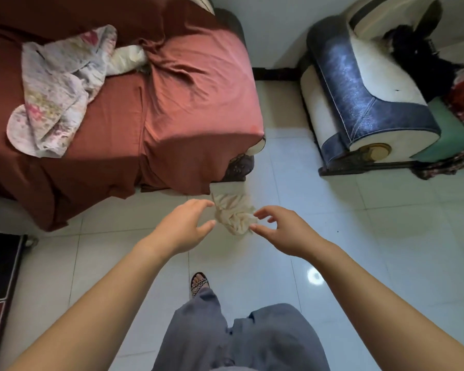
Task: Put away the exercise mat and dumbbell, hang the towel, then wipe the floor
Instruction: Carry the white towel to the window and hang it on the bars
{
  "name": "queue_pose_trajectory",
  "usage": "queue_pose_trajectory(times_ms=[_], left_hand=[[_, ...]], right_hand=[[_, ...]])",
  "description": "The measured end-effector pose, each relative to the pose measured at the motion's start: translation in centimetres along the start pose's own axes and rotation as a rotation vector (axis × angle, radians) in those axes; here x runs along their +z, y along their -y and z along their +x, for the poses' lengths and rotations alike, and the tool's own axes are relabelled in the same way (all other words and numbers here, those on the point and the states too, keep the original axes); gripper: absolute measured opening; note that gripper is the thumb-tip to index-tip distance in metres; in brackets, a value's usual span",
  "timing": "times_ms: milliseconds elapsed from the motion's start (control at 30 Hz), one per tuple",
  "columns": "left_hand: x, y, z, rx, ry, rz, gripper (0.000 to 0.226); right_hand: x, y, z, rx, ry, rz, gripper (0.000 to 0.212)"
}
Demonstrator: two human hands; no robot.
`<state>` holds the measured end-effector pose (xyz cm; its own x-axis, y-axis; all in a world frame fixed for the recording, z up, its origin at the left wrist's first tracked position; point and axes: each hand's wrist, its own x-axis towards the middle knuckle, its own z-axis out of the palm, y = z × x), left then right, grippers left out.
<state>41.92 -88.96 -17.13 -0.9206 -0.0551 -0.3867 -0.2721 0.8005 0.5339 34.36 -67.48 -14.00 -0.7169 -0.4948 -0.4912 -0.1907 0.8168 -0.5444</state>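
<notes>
Glossy pale floor tiles [332, 236] fill the room between a sofa draped in rust-red cloth [172, 108] and a cream armchair with dark blue leather trim [359, 97]. No exercise mat or dumbbell shows anywhere in view, so those two items look to be put away already, though that is only a judgement from their absence. A floral pink-and-white towel-like cloth [56, 92] lies crumpled on the sofa seat rather than hung; whether it is the task's towel I cannot tell. A small crumpled beige rag [235, 214] sits just off the sofa's front corner, between both hands. The left hand [184, 228] and right hand [284, 232] are spread with curled fingers, flanking the rag; fingertips reach its edges, but whether they pinch it or whether it rests on the floor is unclear. Wiping the floor seems to be the step at hand, with no tile visibly wiped yet.
</notes>
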Motion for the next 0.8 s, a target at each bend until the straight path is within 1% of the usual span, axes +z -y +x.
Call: queue_pose_trajectory(times_ms=[200,300,433,567,667,800], left_hand=[[-0.2,1.1,9.0,-0.059,0.003,-0.004,0.047],[1.7,1.9,13.5,-0.133,0.004,0.011,0.047],[6.4,3.2,20.1,-0.233,0.036,-0.027,0.047],[13.0,5.8,27.2,-0.299,0.062,-0.074,0.049],[18.5,9.1,32.0,-0.309,0.066,-0.084,0.049],[25.4,14.4,37.5,-0.293,0.045,-0.049,0.050]], right_hand=[[-2.6,-3.5,9.7,-0.007,0.006,0.050,0.053],[-3.4,-6.6,15.5,-0.028,0.012,0.024,0.058],[-2.9,-11.7,23.1,-0.057,0.099,-0.015,0.056],[0.0,-18.0,30.3,-0.093,0.197,-0.095,0.056],[3.4,-22.8,35.6,-0.081,0.236,-0.129,0.064],[9.6,-29.0,42.1,-0.077,0.198,-0.123,0.070]])
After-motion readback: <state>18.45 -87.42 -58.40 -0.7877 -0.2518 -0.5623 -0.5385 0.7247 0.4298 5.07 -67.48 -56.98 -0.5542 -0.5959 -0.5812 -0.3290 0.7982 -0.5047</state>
